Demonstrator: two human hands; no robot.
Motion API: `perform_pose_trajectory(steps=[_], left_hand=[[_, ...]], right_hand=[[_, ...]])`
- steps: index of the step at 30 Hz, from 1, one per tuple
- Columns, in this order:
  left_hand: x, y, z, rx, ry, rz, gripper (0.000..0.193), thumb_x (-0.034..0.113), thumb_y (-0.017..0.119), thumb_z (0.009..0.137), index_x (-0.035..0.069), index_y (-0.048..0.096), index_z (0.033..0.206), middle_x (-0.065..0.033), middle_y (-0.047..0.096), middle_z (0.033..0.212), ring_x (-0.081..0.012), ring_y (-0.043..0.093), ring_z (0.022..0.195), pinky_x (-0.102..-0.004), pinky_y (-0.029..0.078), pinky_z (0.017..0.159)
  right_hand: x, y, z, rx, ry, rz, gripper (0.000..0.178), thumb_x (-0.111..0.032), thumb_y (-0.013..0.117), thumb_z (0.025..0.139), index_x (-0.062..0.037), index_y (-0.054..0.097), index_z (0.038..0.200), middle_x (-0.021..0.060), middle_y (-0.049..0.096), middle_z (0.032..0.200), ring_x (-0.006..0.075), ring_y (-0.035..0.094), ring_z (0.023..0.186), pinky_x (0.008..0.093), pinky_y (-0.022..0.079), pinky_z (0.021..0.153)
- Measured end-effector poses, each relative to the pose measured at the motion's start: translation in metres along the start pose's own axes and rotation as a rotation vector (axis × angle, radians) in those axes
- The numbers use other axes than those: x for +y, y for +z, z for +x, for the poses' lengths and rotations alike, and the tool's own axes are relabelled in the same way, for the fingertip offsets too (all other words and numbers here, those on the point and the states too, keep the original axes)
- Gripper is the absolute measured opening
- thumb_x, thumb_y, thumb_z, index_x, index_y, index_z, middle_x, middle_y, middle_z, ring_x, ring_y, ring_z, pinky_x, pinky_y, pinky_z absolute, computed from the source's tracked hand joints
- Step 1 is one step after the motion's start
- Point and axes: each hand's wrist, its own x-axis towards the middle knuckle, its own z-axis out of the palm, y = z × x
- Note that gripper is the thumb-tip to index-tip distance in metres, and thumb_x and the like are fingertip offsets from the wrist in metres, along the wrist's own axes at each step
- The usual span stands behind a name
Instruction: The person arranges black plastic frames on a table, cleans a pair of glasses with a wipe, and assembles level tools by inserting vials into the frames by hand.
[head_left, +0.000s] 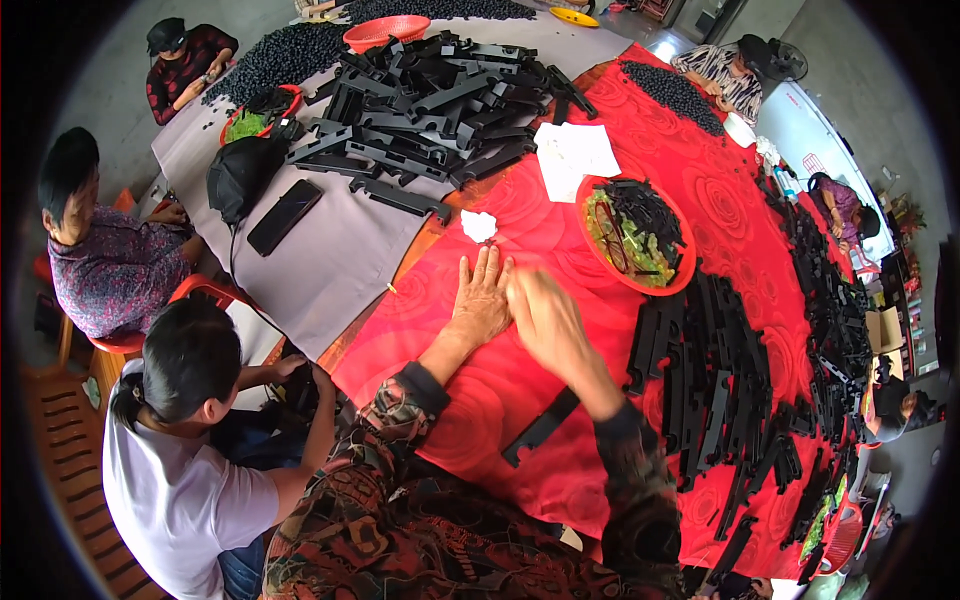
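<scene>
My left hand (484, 302) lies flat on the red tablecloth (400, 335), fingers stretched out and holding nothing visible. Just beyond its fingertips sits a crumpled white tissue (478, 226), with a tiny dark spot between them. Close against its right side is my right hand (547, 325), bent downward and smeared by motion, so its fingers and anything in them cannot be made out. Between my forearms lies a long black plastic part (541, 427) with a notched end. To the right of my hands stands a red round basket (688, 262) holding black strips, green pieces and a pair of glasses.
Black plastic parts are heaped ahead (430, 110) and stacked at right (715, 380). White papers (577, 158) lie beyond the basket. On the grey cloth rest a phone (284, 217) and a black cap (240, 178). A person in white (190, 460) sits close at left; others work around the table.
</scene>
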Motion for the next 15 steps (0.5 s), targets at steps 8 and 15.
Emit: perform_pose_trajectory(steps=[8, 15], left_hand=[[-0.002, -0.008, -0.005, -0.025, 0.000, -0.048, 0.074, 0.055, 0.044, 0.084, 0.005, 0.031, 0.138, -0.0207, 0.020, 0.145, -0.0326, 0.014, 0.137, -0.0549, 0.005, 0.107], [-0.003, -0.015, -0.004, -0.048, 0.010, -0.103, 0.074, 0.054, 0.044, 0.084, 0.005, 0.031, 0.138, -0.0213, 0.019, 0.145, -0.0328, 0.010, 0.137, -0.0577, 0.004, 0.106]], right_hand=[[0.121, 0.085, 0.124, -0.220, 0.263, -0.377, 0.060, -0.041, 0.045, 0.088, 0.0067, 0.039, 0.124, 0.0253, 0.041, 0.127, 0.0388, 0.037, 0.120, 0.0523, 0.028, 0.099], [0.156, 0.092, 0.145, -0.221, 0.170, -0.495, 0.070, -0.044, 0.044, 0.088, 0.0025, 0.027, 0.136, 0.0215, 0.023, 0.144, 0.0363, 0.020, 0.134, 0.0489, 0.019, 0.107]])
